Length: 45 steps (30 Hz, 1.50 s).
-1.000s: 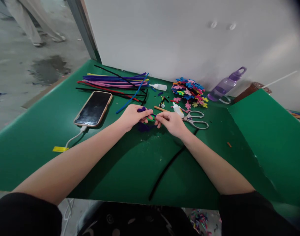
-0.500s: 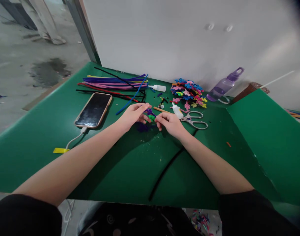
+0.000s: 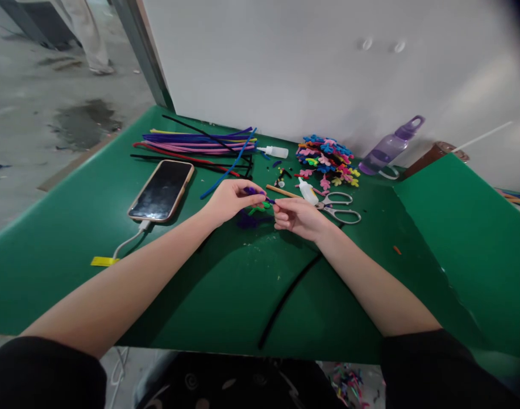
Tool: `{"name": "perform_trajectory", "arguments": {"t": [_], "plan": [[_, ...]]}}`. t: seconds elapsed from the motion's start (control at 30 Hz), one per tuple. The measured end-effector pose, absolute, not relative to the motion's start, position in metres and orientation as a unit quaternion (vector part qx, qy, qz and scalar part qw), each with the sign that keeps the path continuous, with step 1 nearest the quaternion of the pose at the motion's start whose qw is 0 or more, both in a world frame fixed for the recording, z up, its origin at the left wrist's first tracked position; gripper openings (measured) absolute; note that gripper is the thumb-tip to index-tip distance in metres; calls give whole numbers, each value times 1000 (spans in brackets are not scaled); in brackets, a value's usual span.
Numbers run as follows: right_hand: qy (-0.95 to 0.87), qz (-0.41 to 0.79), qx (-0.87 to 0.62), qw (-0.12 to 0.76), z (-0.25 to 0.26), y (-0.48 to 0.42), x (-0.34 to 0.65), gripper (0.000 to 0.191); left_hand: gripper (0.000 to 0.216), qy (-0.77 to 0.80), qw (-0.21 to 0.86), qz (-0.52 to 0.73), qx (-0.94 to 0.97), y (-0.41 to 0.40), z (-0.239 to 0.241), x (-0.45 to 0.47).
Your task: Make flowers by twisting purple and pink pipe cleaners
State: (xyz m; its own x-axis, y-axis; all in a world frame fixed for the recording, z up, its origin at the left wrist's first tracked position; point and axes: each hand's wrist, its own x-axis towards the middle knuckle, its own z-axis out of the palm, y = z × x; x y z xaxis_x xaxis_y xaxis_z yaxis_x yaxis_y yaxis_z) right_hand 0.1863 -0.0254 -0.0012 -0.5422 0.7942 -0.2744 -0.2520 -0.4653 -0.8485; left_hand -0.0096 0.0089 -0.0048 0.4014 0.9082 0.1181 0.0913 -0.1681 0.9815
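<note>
Between my hands is a purple pipe cleaner (image 3: pixel 270 200), bent into a small shape. My left hand (image 3: pixel 236 200) pinches its left part between thumb and fingers. The tip at the other side is gripped by my right hand (image 3: pixel 297 217), thumb against forefinger. Just below the fingers a green fuzzy piece (image 3: pixel 260 209) shows, partly hidden; I cannot tell whether it is held or lying down. More purple fuzzy pieces (image 3: pixel 249 220) rest on the green tabletop (image 3: pixel 225 284) under my left hand. Scissors (image 3: pixel 340 215) and a white glue bottle (image 3: pixel 308 192) lie by my right wrist.
Long coloured pipe cleaners (image 3: pixel 195 142) lie at the back left, near a charging phone (image 3: pixel 161 191). A second glue bottle (image 3: pixel 277 151) and a pile of bent pipe-cleaner shapes (image 3: pixel 325 159) are at the back. A purple water bottle (image 3: pixel 390 147) leans against the wall. One black pipe cleaner (image 3: pixel 285 301) lies in front.
My right hand has turned, and its fingers now pinch the end of the purple piece. My left fingers have closed in, with the thumb pressing on the purple piece.
</note>
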Motion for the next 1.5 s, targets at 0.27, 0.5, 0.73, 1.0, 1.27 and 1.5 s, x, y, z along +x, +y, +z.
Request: {"name": "perform_trajectory", "arguments": {"t": [0.27,0.5,0.73,1.0,1.27,1.5], "plan": [[-409,739,-418,335,-6,-20,188,15,22,430,484,419,636,6,-3,-8],[-572,569,-483,342,-7,-19,187,25,22,441,529,411,598,7,-6,-6],[-810,120,-506,271,-9,-27,187,31,23,432,623,395,519,10,-8,-8],[-806,127,-496,296,-6,-30,186,28,30,409,707,377,436,13,-8,-10],[-700,360,-511,345,-4,-25,186,27,25,406,659,422,472,11,-7,-9],[-675,424,-489,355,-2,-26,181,24,24,423,609,400,538,8,-7,-8]]}}
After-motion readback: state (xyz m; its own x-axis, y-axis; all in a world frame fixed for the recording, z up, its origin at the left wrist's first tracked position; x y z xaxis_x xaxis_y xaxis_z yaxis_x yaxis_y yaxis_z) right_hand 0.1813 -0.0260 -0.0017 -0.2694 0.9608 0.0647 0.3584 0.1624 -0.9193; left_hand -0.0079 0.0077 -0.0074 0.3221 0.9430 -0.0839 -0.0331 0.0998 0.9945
